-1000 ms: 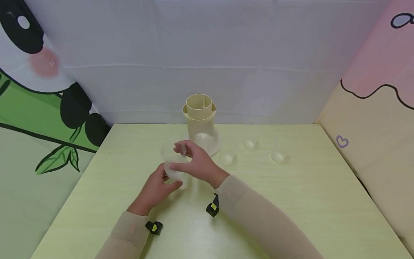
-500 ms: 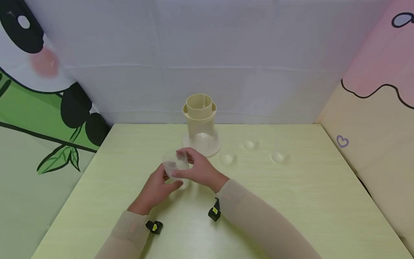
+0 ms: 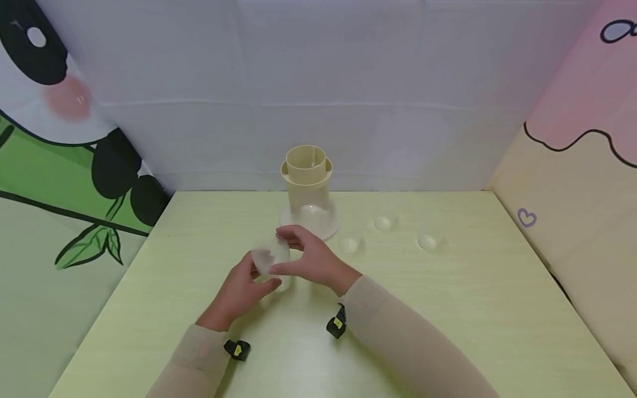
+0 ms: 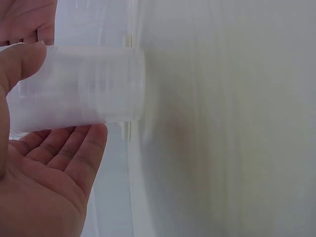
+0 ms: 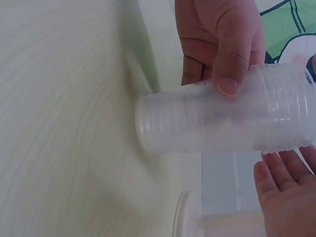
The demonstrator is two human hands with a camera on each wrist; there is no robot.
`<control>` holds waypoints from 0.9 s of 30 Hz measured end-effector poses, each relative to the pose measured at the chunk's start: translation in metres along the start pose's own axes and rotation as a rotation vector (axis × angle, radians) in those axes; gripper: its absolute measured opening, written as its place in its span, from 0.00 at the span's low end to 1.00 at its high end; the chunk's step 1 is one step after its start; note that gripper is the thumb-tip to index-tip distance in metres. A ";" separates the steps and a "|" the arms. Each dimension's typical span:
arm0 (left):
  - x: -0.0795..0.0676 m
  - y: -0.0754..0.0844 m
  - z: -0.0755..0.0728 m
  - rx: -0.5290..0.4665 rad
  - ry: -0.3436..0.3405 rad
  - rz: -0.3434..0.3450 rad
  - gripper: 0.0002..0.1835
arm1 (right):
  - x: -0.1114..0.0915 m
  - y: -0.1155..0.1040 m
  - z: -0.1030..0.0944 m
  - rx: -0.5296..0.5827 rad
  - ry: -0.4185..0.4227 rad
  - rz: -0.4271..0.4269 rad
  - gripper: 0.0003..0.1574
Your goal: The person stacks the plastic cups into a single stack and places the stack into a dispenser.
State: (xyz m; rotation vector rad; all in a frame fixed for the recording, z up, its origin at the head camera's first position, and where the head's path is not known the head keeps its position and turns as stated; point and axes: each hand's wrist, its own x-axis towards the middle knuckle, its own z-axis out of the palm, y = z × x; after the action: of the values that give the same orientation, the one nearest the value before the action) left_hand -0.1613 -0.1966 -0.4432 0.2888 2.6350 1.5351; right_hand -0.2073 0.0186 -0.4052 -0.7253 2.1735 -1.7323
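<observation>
A stack of nested clear plastic cups (image 3: 266, 260) stands nearly upright between my hands, above the table. My left hand (image 3: 239, 290) grips its lower part. In the left wrist view the thumb (image 4: 27, 61) crosses the front, and the other fingers go behind the cups (image 4: 84, 89). My right hand (image 3: 316, 260) is around the upper part near the rims, with its fingers on the far side and thumb on the near side. In the right wrist view its fingertips (image 5: 281, 168) lie partly behind the ridged rims. How firmly this hand presses cannot be told.
Behind the hands, a cream cylindrical holder (image 3: 308, 193) with an inner tube stands beside or on a pale round base (image 3: 325, 224). Clear cups stand to the right: a near one (image 3: 350, 243), a far one (image 3: 385, 221) and a rightmost one (image 3: 428, 240).
A cup held higher in my right hand has come down into the stack, which now looks shorter. The right hand has shifted slightly down and right; the left hand has stayed put.
</observation>
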 end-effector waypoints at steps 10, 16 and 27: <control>0.002 -0.003 0.001 0.020 0.028 -0.045 0.36 | -0.018 0.000 -0.019 0.056 0.025 -0.054 0.48; 0.005 -0.003 0.006 0.024 0.027 -0.078 0.38 | -0.030 0.004 -0.026 0.030 0.049 -0.047 0.49; 0.005 -0.002 0.005 0.034 0.028 -0.101 0.39 | -0.048 0.013 -0.033 0.001 0.114 -0.081 0.47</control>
State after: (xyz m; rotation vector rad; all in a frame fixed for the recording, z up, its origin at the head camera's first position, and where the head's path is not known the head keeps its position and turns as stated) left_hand -0.1655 -0.1925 -0.4467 0.1351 2.6549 1.4758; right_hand -0.1867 0.0737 -0.4144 -0.7404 2.2463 -1.8575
